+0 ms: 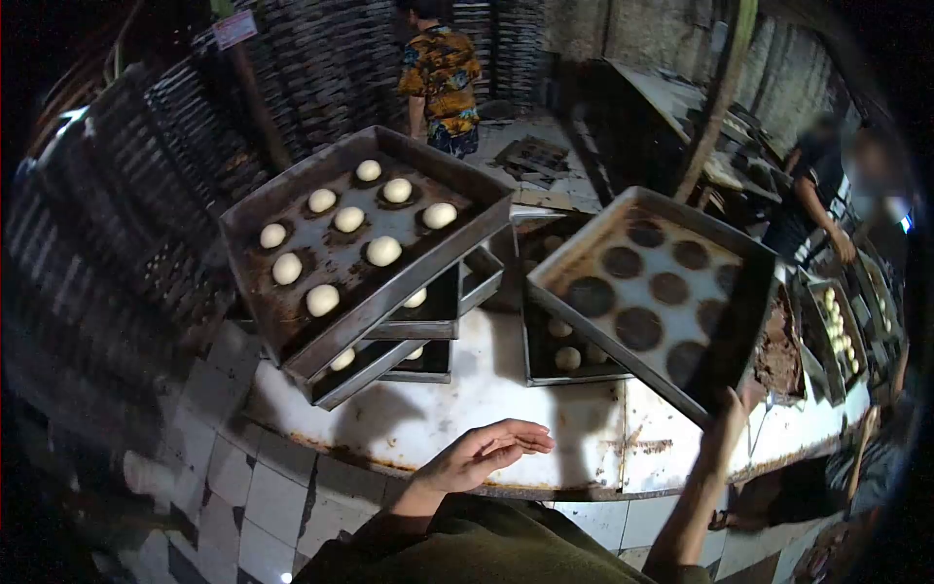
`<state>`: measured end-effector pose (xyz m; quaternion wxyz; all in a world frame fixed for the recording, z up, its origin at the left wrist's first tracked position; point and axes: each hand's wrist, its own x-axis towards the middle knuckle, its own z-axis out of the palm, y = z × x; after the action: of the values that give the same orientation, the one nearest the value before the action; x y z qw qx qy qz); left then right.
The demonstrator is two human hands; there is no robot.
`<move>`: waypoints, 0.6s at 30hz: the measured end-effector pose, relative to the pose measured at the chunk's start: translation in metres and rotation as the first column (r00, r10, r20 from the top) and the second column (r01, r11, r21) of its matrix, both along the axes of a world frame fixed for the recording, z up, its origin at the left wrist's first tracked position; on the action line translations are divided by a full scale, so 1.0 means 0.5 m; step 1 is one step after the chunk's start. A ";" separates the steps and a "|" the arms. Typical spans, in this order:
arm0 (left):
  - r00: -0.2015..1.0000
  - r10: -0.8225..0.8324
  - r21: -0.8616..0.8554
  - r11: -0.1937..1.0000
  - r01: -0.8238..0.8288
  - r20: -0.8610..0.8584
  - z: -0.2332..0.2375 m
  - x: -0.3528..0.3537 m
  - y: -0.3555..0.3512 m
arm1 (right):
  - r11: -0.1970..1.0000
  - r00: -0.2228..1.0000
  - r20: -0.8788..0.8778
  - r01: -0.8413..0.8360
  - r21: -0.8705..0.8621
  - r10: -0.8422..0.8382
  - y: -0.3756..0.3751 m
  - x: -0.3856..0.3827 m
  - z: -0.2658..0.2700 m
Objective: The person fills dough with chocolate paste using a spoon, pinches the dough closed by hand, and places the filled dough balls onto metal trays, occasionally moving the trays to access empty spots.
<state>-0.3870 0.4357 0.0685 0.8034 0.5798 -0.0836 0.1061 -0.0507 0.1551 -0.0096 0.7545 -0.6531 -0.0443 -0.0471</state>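
My left hand (pixel 484 456) hovers over the front of the white table (pixel 467 409), fingers stretched out, with nothing in it. At the right, my right hand (pixel 732 417) grips the near corner of a baking tray (pixel 667 287), which is tilted and bears dark round marks but no dough. Beneath that tray lies another tray with dough balls (pixel 568 358), partly hidden. To the left, a tray (pixel 292 343) holding several pale dough balls (pixel 348 219) tops a crooked stack of trays.
A box of brown, crumbly-looking stuff (pixel 780 352) stands right of my tray. Farther right are narrow trays of dough balls (pixel 837 331), with people beside them. A person in a patterned shirt (pixel 440 80) stands at the back. A pole (pixel 720 102) rises behind the table.
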 end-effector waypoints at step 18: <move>0.175 0.824 -0.027 0.224 -0.974 0.539 0.185 -0.354 0.447 | 0.772 0.430 0.644 -0.283 -0.569 0.632 0.466 -0.492 0.373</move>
<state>-0.5642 0.6591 0.1612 0.4230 0.5924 0.0848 0.6805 -0.2965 0.3882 0.1771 0.4893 -0.6486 -0.5708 -0.1183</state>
